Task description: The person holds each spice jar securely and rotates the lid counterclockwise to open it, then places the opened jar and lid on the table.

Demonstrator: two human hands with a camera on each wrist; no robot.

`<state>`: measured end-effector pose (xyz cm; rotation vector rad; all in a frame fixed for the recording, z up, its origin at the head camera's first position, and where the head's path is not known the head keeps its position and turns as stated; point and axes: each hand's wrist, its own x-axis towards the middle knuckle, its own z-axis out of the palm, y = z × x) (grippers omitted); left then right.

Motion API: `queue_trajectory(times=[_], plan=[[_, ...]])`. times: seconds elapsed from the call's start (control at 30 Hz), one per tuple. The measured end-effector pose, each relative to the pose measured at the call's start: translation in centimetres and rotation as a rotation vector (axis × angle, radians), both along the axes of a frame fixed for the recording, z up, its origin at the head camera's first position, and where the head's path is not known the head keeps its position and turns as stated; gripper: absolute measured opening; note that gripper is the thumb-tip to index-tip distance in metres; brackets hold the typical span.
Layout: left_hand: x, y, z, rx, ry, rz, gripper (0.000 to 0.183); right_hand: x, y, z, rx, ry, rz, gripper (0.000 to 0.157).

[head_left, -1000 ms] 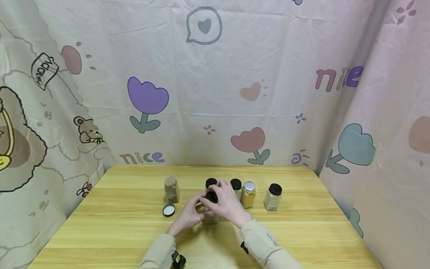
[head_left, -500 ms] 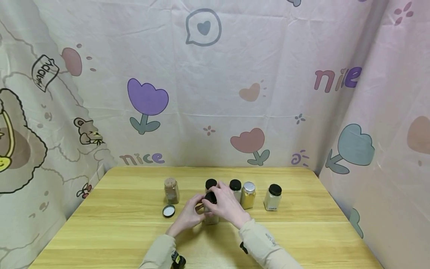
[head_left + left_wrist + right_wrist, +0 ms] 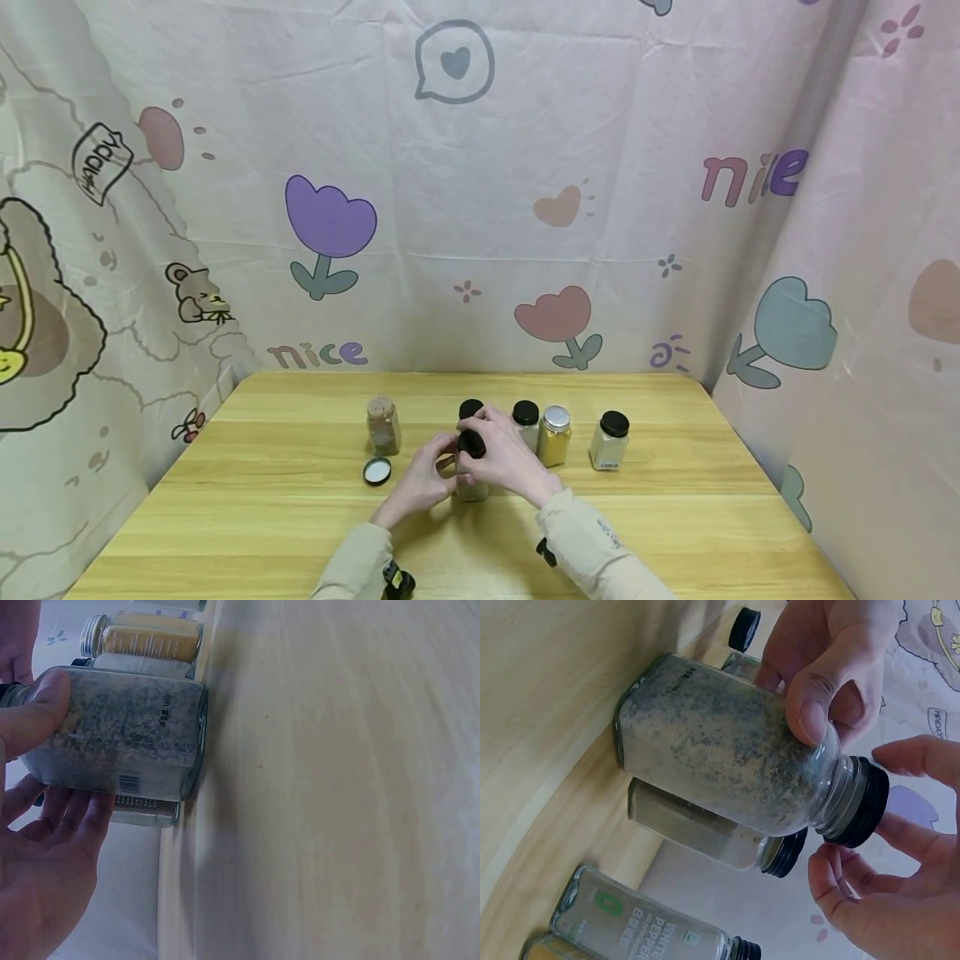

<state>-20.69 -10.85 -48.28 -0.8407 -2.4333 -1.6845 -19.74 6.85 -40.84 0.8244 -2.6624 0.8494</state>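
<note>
A glass spice jar point(image 3: 712, 742) of grey, speckled seasoning stands on the table, its black lid point(image 3: 859, 802) on the neck. My left hand point(image 3: 427, 479) holds the jar's body between thumb and fingers, as the left wrist view also shows. The right hand point(image 3: 506, 450) reaches over the top, thumb and fingertips around the lid's rim. Close behind is another black-lidded jar point(image 3: 697, 825), partly hidden by the hands in the head view.
To the left stand a brown-filled jar without a lid point(image 3: 384, 429) and a loose black lid point(image 3: 377, 471), white inside upward. On the right are a white pepper jar point(image 3: 630, 915), a yellow-filled jar with a silver lid point(image 3: 555, 437) and another black-lidded jar point(image 3: 610, 442).
The fingers of my right hand have shifted very slightly at the lid. My left hand and the jar stay in place, as do the other jars.
</note>
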Motion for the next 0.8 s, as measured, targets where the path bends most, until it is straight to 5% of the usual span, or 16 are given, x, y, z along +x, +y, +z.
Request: queue_trajectory(times=[0.37,0.8], plan=[[0.25,-0.01,0.27,-0.062,-0.012,0.031,0.051,-0.05,-0.32,-0.22,0.036,0.054,-0.085,0.051],[0.13,-0.03,0.16,-0.006,-0.039,0.0,0.051,-0.13,-0.2,-0.08,0.03,0.069,-0.045,0.025]])
